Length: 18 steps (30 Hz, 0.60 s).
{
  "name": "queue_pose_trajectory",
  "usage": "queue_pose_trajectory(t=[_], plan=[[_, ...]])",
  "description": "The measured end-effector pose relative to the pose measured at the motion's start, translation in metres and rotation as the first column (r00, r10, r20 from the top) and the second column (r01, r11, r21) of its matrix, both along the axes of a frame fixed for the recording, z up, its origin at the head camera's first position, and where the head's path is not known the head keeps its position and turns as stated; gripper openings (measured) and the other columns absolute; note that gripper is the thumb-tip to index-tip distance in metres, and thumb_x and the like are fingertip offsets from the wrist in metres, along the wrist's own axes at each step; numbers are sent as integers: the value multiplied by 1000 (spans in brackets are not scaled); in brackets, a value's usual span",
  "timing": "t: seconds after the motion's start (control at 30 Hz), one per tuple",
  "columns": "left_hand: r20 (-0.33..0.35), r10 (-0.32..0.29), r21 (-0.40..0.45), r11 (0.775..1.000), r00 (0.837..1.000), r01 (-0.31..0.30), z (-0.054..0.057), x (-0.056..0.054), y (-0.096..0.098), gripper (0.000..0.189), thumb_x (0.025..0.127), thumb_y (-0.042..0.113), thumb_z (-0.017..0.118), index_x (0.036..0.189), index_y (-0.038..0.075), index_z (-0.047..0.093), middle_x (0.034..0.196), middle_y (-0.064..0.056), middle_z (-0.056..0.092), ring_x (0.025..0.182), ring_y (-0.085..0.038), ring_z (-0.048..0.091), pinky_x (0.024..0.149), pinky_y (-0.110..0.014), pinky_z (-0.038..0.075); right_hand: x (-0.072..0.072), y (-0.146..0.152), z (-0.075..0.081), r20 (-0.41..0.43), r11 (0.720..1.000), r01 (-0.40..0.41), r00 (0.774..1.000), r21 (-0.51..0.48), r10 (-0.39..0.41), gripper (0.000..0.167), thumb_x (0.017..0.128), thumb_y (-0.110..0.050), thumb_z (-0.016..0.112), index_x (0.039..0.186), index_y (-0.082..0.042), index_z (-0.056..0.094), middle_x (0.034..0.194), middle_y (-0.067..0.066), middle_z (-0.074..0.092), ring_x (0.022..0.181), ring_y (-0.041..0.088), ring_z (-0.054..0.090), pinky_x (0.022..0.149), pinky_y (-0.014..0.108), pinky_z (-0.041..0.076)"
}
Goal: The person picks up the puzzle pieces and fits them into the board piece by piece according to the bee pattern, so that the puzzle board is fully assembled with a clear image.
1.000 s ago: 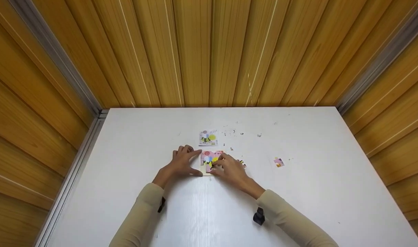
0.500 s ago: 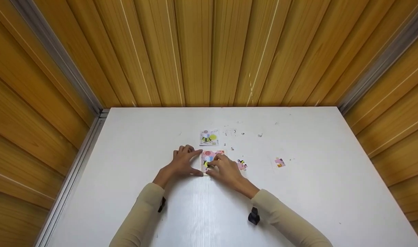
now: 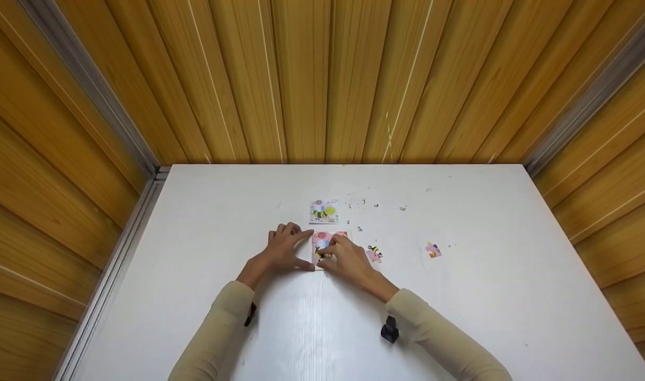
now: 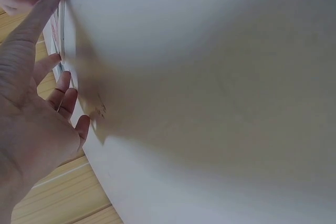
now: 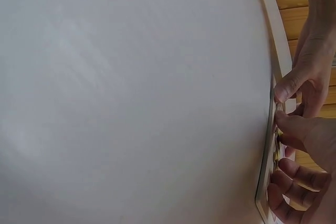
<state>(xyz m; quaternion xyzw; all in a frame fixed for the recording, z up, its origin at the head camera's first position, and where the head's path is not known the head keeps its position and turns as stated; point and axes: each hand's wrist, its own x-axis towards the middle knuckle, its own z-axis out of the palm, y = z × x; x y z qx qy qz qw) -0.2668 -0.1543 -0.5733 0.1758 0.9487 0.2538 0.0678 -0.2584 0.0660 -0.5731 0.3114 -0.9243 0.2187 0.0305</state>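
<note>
A small square jigsaw board (image 3: 330, 234) with a pink bee picture lies flat on the white table, partly covered by fingers. My left hand (image 3: 280, 251) holds its left side, forefinger at the upper corner and thumb at the lower. In the left wrist view the thumb meets the board's edge (image 4: 63, 19). My right hand (image 3: 352, 264) reaches over the board with curled fingers, pinching a puzzle piece (image 3: 321, 254) at the lower left of the picture. Most of that piece is hidden by the fingers. The right wrist view shows both thumbs close together at the board's near edge.
A bee picture card (image 3: 323, 211) lies just behind the board. Loose pink, yellow and black pieces (image 3: 374, 254) sit right of my right hand, with another loose piece (image 3: 433, 250) farther right. Small scuffs mark the table (image 3: 486, 296). Wood-look walls (image 3: 301, 79) surround it.
My right hand has moved a little left across the board, and the pale strip at the picture's left and lower side has been covered. The left hand stays in place.
</note>
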Motion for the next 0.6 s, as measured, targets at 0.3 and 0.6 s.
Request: queue_pose_trajectory(t=[0.3,0.6], plan=[[24,10,-13,1000,1000,-9,2,0,0,94,73,51,89,152,19,50,136,-15,47,124,-32,39,102,-54,28,-3,-5,2,13,1000,27,1000,-12,-26,34,88,-37,79,113,-15,80,104,4,63,91,19,61,71,37,54],[13,2,-18,1000,1000,-1,1,0,-1,93,73,50,89,152,19,51,136,-15,47,123,-33,39,100,-56,28,-8,-14,7,20,991,119,993,59,-121,29,77,-42,86,101,-25,84,94,3,65,85,21,61,61,42,52]])
